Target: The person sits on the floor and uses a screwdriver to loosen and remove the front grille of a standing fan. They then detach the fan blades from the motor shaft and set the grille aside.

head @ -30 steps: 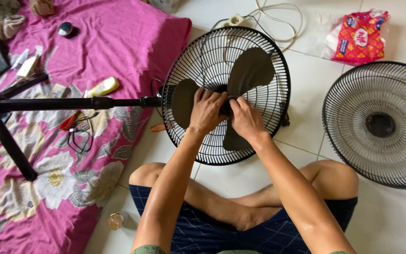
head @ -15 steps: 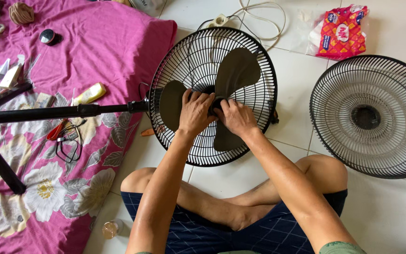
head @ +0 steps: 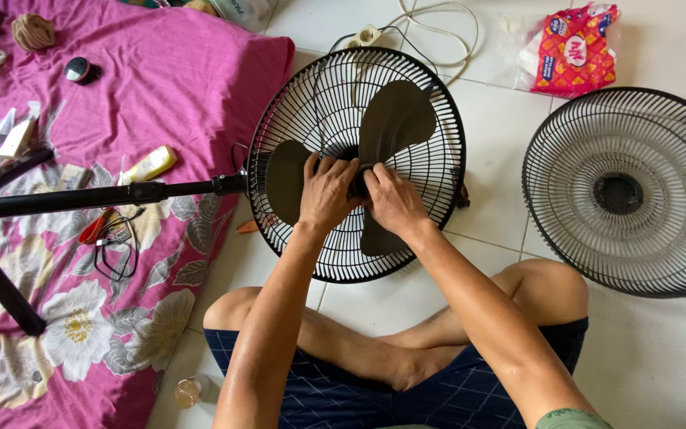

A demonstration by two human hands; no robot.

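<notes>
The rear fan guard, a black wire dish, lies flat on the white tile floor with the dark three-lobed fan blade resting inside it. Its left rim touches the edge of the pink flowered bedsheet, where the black fan pole runs off to the left of the guard. To the right of the guard a strip of bare tile separates it from the loose front grille, which lies well apart from it. Above the guard a white power strip with cable sits just beyond the rim, and a red snack packet lies up and to the right. Below the guard the person's crossed legs close in the space, near its lower rim. Both forearms reach up from there to the guard's centre. The left hand is curled over the hub, fingers bent and pressing on the blade. The right hand meets it from the right, fingers closed around the hub.
</notes>
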